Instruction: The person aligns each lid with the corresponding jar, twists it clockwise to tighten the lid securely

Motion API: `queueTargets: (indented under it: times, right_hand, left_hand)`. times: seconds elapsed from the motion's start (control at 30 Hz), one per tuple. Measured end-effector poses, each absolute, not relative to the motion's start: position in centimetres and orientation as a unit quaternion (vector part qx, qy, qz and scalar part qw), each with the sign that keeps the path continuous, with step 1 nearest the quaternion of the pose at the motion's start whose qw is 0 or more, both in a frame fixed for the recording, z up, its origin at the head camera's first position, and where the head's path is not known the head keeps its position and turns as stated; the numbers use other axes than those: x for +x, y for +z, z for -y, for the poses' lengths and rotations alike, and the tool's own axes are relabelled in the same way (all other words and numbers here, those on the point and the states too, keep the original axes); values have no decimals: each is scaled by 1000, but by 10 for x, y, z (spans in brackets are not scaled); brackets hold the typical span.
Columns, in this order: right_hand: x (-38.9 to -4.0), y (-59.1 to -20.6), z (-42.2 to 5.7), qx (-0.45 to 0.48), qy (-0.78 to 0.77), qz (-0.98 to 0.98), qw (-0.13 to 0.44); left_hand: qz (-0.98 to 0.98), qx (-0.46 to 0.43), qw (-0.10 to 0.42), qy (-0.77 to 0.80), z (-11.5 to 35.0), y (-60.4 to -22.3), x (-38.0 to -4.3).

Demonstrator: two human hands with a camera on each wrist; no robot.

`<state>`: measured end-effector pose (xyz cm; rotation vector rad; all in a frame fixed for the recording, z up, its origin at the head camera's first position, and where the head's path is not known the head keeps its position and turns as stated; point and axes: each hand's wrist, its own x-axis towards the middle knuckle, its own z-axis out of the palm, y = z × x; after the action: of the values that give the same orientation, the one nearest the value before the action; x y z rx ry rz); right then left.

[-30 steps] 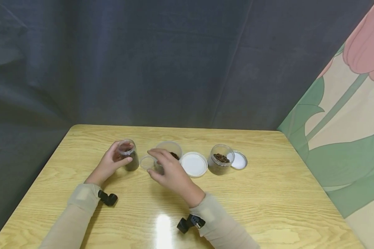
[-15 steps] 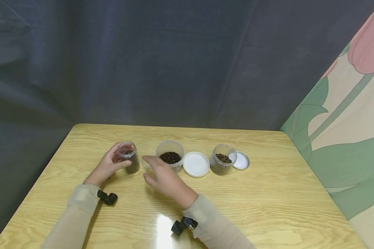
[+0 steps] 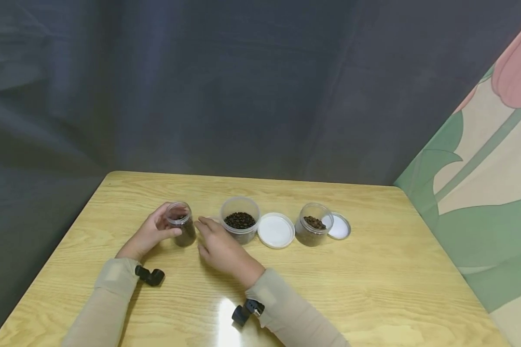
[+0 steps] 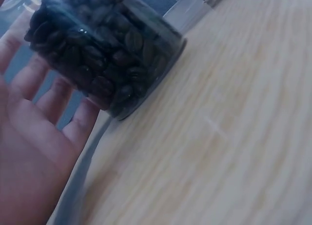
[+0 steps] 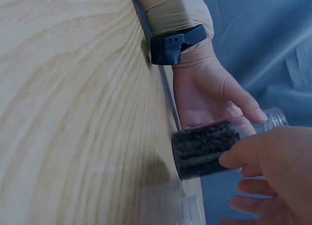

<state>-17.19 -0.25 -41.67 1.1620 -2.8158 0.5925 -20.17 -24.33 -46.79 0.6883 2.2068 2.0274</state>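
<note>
My left hand [image 3: 149, 233] holds a clear jar [image 3: 181, 233] of dark coffee beans, thumb in front and fingers around the far side. The left wrist view shows the beans [image 4: 109, 54] through the jar's wall, its base close over the wooden table. My right hand [image 3: 226, 250] reaches in from the right, fingertips right at the jar's side. In the right wrist view its thumb [image 5: 239, 154] overlaps the jar, with the other fingers spread below. The jar's mouth is uncovered. A clear round piece [image 5: 194, 210] is mostly hidden behind the right hand in the head view.
A wide clear tub [image 3: 242, 236] of dark coffee beans stands beside the right hand. Right of it lie a white lid [image 3: 276, 231], a clear jar [image 3: 310, 237] of lighter brown beans and another lid [image 3: 340, 226]. A dark curtain [image 3: 252, 96] hangs behind the wooden table [image 3: 373, 289].
My right hand has moved left, away from the tub and up to the jar in my left hand, uncovering the tub's beans. My left hand keeps its hold on the jar.
</note>
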Motion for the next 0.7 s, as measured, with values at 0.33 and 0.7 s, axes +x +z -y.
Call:
queueTargets:
  times: [0.33, 0.7]
  right_hand:
    - [-183, -429, 11, 361, 170, 916, 30]
    - [-192, -434, 23, 338, 144, 930, 4]
  left_hand:
    - [-687, 247, 44, 682, 245, -473, -201]
    - [-681, 242, 46, 689, 247, -476, -201]
